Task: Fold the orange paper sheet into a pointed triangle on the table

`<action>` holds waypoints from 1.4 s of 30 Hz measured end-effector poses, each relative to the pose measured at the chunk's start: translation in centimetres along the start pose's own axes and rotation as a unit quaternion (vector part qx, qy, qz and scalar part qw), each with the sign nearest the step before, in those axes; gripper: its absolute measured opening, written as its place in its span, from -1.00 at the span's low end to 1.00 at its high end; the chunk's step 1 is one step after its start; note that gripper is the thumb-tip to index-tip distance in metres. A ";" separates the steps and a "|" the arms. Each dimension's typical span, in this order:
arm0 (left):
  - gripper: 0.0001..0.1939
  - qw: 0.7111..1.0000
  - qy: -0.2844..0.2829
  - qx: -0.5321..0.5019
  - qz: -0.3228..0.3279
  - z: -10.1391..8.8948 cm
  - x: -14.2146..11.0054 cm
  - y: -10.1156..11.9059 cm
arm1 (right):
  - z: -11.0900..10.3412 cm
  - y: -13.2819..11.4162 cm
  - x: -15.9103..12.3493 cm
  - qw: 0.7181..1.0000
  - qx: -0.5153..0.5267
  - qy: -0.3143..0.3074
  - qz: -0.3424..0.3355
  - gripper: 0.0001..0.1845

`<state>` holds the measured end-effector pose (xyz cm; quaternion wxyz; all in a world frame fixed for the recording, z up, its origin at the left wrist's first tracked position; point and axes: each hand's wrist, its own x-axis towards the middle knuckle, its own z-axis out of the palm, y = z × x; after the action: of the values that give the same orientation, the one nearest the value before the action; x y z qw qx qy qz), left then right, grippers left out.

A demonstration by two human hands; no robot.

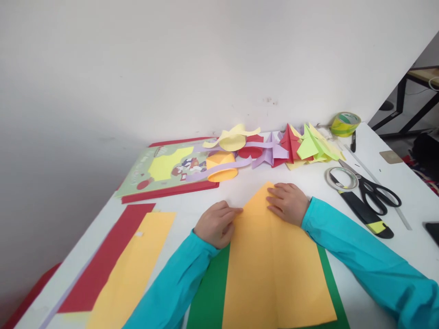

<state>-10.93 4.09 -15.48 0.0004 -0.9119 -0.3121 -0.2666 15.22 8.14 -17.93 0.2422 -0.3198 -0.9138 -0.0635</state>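
Observation:
An orange sheet of paper (254, 269) lies in front of me, with a crease down its middle and its far left corner folded in to a slanted edge. My left hand (216, 224) is at that slanted edge, fingers curled and the index finger stretched onto the paper. Near the tip, my right hand (288, 202) rests on the sheet, fingers spread and flat. Beneath the orange sheet, a green sheet (209, 292) shows at both sides.
Left lie a red paper strip (106, 260) and an orange piece (137, 260). Behind stand paper planes (291, 144), paper rings (222, 167) and an illustrated folder (164, 171). Right are scissors (373, 192), a cutter knife (365, 214), a white tape roll (329, 179) and yellow tape (345, 125).

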 end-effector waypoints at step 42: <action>-0.83 0.996 0.072 0.030 -0.039 1.0 0.5 0.1 | -0.1 0.0 0.0 1.000 0.008 -0.028 0.006 -0.76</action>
<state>-10.02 4.47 -16.08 0.0397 -0.8770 -0.3547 -0.3218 15.28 8.13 -17.90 0.2197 -0.3252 -0.9186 -0.0463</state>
